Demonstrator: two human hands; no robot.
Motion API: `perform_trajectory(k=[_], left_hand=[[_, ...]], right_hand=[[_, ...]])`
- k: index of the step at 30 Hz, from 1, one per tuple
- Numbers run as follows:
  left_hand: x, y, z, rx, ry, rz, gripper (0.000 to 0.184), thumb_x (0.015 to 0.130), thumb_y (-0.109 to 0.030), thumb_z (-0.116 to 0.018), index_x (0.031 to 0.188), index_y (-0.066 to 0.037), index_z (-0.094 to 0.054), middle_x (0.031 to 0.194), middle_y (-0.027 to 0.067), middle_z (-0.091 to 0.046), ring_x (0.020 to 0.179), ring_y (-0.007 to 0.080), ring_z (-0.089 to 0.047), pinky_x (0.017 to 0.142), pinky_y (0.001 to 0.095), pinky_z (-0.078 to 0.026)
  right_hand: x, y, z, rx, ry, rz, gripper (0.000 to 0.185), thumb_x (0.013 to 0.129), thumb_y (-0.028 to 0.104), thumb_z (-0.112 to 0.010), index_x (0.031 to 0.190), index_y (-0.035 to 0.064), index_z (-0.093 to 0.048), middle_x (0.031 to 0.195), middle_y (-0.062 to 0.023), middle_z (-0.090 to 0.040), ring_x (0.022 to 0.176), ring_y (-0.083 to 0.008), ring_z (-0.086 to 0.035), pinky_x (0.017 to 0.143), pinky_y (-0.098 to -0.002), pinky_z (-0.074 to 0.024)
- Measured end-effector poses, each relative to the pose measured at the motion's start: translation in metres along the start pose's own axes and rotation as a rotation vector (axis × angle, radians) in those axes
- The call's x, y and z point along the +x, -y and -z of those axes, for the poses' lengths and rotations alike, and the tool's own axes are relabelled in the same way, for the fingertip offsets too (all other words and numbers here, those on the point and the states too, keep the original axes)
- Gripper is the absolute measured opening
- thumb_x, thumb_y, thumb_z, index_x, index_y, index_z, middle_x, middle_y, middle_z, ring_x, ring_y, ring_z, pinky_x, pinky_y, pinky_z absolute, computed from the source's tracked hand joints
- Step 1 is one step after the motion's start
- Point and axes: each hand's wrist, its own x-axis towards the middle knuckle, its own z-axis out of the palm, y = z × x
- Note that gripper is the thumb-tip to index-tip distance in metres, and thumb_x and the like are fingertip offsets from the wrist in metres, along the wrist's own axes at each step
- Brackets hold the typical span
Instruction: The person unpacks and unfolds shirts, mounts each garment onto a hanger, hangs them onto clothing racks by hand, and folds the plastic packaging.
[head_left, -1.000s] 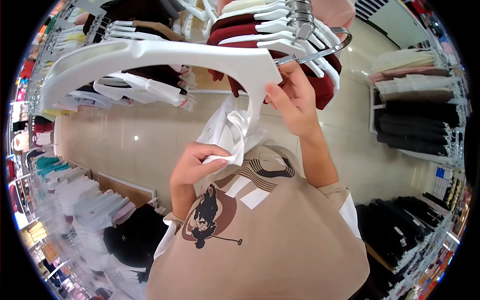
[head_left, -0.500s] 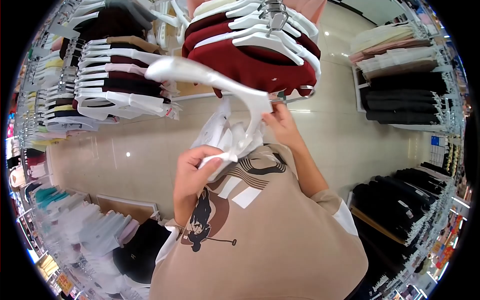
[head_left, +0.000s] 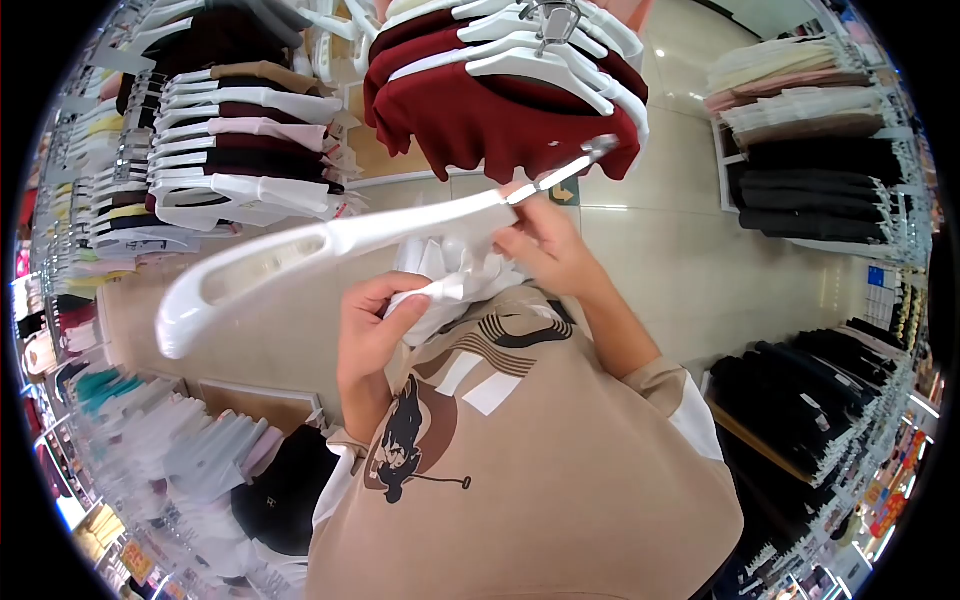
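My right hand (head_left: 545, 240) grips a white hanger (head_left: 400, 228) at its neck, just below the metal hook (head_left: 570, 170). One arm of the hanger stretches out to the left, slightly blurred. My left hand (head_left: 378, 325) pinches the edge of a white garment (head_left: 445, 285) between thumb and fingers. The garment hangs crumpled between my hands, partly under the hanger, and the hanger's other arm is largely hidden there.
Dark red garments (head_left: 500, 115) on white hangers hang in front. More hanging garments (head_left: 240, 145) line the upper left. Stacked dark and pale clothes (head_left: 810, 180) are at the right, black ones (head_left: 780, 400) at lower right, white ones (head_left: 190, 450) at lower left.
The hanger has swung lower and turned, its free arm now reaching down to the left. Its hook has tilted upward. My left hand and the white garment have shifted slightly up and left.
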Motion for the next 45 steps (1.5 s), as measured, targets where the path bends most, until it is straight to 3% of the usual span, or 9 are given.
perform_trajectory(k=[6, 9, 10, 13, 25, 30, 34, 41, 45], left_hand=[[-0.013, -0.008, 0.013, -0.015, -0.15, -0.169, 0.011, 0.081, 0.001, -0.06, 0.091, 0.004, -0.064, 0.08, 0.0034, -0.063, 0.068, 0.005, -0.051, 0.061, 0.0192, -0.038], [-0.018, -0.01, 0.017, -0.002, -0.191, -0.203, 0.01, 0.082, 0.0, -0.06, 0.089, 0.005, -0.063, 0.078, 0.0024, -0.062, 0.065, 0.0034, -0.048, 0.058, 0.0182, -0.035], [-0.018, -0.009, 0.018, -0.009, -0.2, -0.201, 0.01, 0.082, -0.001, -0.06, 0.089, 0.005, -0.063, 0.078, 0.0023, -0.062, 0.065, 0.0034, -0.048, 0.058, 0.0181, -0.035], [-0.021, -0.003, 0.023, -0.011, -0.197, -0.202, 0.009, 0.083, -0.001, -0.061, 0.09, 0.004, -0.062, 0.078, 0.0019, -0.062, 0.065, 0.0032, -0.048, 0.058, 0.0178, -0.035], [-0.01, -0.009, 0.012, 0.017, -0.16, -0.093, 0.012, 0.083, -0.003, -0.065, 0.092, 0.005, -0.064, 0.078, 0.0019, -0.062, 0.067, 0.0039, -0.049, 0.059, 0.0181, -0.037], [-0.005, -0.011, 0.01, 0.061, -0.124, -0.09, 0.013, 0.083, -0.003, -0.064, 0.093, 0.005, -0.064, 0.078, 0.0016, -0.062, 0.066, 0.0038, -0.05, 0.058, 0.0179, -0.037], [-0.001, -0.016, 0.006, 0.059, -0.156, -0.068, 0.013, 0.083, -0.003, -0.064, 0.094, 0.005, -0.064, 0.079, 0.0024, -0.063, 0.068, 0.0044, -0.052, 0.059, 0.0179, -0.038], [0.004, -0.02, -0.003, 0.054, -0.147, -0.065, 0.014, 0.083, -0.003, -0.064, 0.094, 0.005, -0.065, 0.079, 0.0028, -0.064, 0.068, 0.0045, -0.053, 0.06, 0.0181, -0.04], [0.004, -0.023, -0.005, 0.031, -0.117, -0.1, 0.012, 0.082, -0.001, -0.063, 0.092, 0.005, -0.065, 0.078, 0.0023, -0.063, 0.067, 0.0038, -0.052, 0.059, 0.0181, -0.039]], right_hand=[[0.003, -0.056, 0.006, -0.359, 0.069, 0.068, 0.026, 0.087, 0.011, -0.059, 0.11, -0.0002, -0.056, 0.1, -0.0123, -0.055, 0.084, -0.0259, -0.052, 0.077, -0.0325, -0.0427], [0.004, -0.095, 0.023, -0.421, -0.021, 0.206, 0.028, 0.087, 0.01, -0.057, 0.113, 0.0002, -0.054, 0.107, -0.0104, -0.055, 0.089, -0.0222, -0.053, 0.081, -0.0312, -0.0425], [-0.006, -0.099, 0.022, -0.188, -0.099, -0.028, 0.031, 0.09, 0.01, -0.055, 0.118, -0.0017, -0.05, 0.11, -0.0081, -0.055, 0.094, -0.0157, -0.053, 0.084, -0.0283, -0.0418], [-0.018, -0.104, 0.032, 0.06, -0.227, -0.158, 0.033, 0.093, 0.011, -0.052, 0.123, -0.0021, -0.045, 0.108, -0.0063, -0.055, 0.097, -0.0104, -0.05, 0.085, -0.0257, -0.0409], [-0.004, -0.035, 0.042, 0.155, -0.521, 0.192, 0.024, 0.093, 0.012, -0.053, 0.113, 0.0001, -0.045, 0.098, -0.004, -0.057, 0.088, -0.0095, -0.054, 0.076, -0.0254, -0.0447], [-0.003, 0.017, 0.031, 0.283, -0.514, 0.292, 0.024, 0.094, 0.01, -0.05, 0.112, -0.001, -0.039, 0.104, -0.0248, -0.062, 0.078, -0.0168, -0.062, 0.056, -0.0246, -0.0471], [-0.011, 0.033, 0.029, 0.309, -0.509, 0.307, 0.035, 0.093, 0.017, -0.051, 0.119, 0.0019, -0.035, 0.099, -0.0267, -0.06, 0.074, -0.0226, -0.062, 0.052, -0.0276, -0.047], [-0.002, 0.045, 0.019, 0.218, -0.471, 0.423, 0.034, 0.093, 0.012, -0.049, 0.121, 0.0011, -0.034, 0.105, -0.0306, -0.057, 0.075, -0.0247, -0.062, 0.055, -0.0297, -0.0494], [0.0, 0.029, 0.016, 0.252, -0.426, 0.396, 0.03, 0.092, 0.005, -0.052, 0.118, -0.003, -0.039, 0.097, -0.0154, -0.059, 0.072, -0.015, -0.057, 0.061, -0.0278, -0.0502]])
